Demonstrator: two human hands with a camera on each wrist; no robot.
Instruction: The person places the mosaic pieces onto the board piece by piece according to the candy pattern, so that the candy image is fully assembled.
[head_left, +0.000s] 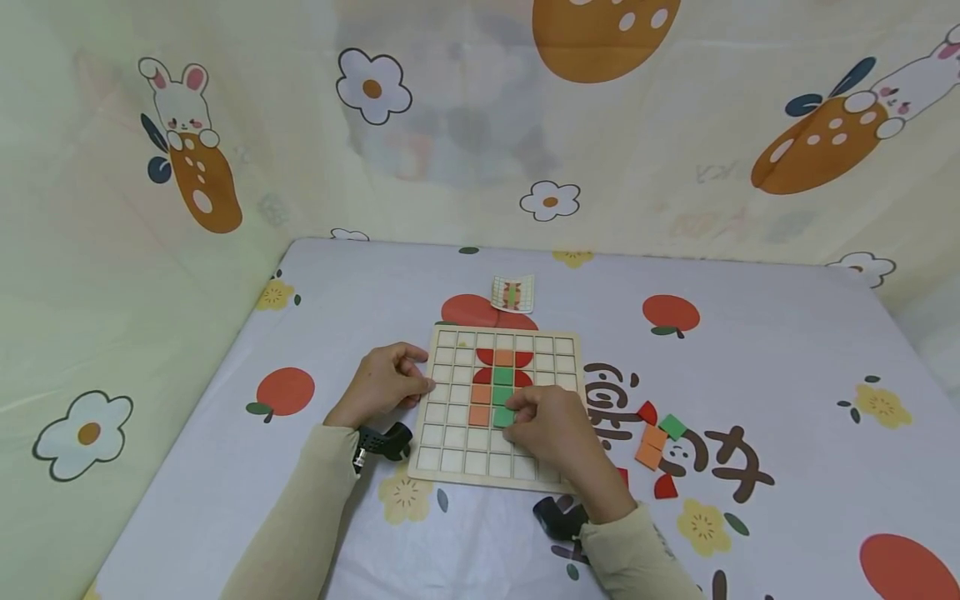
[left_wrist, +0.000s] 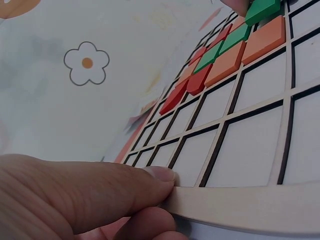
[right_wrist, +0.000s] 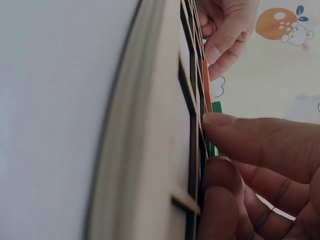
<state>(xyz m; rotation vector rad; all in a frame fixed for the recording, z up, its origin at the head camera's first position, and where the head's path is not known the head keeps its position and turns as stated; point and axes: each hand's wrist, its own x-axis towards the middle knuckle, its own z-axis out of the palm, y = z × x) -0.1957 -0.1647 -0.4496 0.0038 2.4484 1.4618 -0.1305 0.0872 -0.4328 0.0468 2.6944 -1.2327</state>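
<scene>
A wooden grid board (head_left: 450, 459) lies on the table with red, orange and green pieces in its middle columns. My left hand (head_left: 381, 384) is at its left edge; in the left wrist view the thumb (left_wrist: 161, 174) lies on the frame, the other fingers curled beside and below it. My right hand (head_left: 558, 427) reaches over the board and holds a green square tile (left_wrist: 263, 9), slightly tilted, at the lower end of the green column. Left of that column are two orange square tiles (head_left: 480, 404). Red rounded pieces (head_left: 522, 359) flank the column's top.
Beyond the board lies a small pattern card (head_left: 513, 294). Right of the board are loose pieces: orange tiles (head_left: 651, 447), a green tile (head_left: 672, 427) and red pieces (head_left: 665, 487). A printed cloth (head_left: 795, 350) covers the table, and patterned curtains (head_left: 465, 125) surround it.
</scene>
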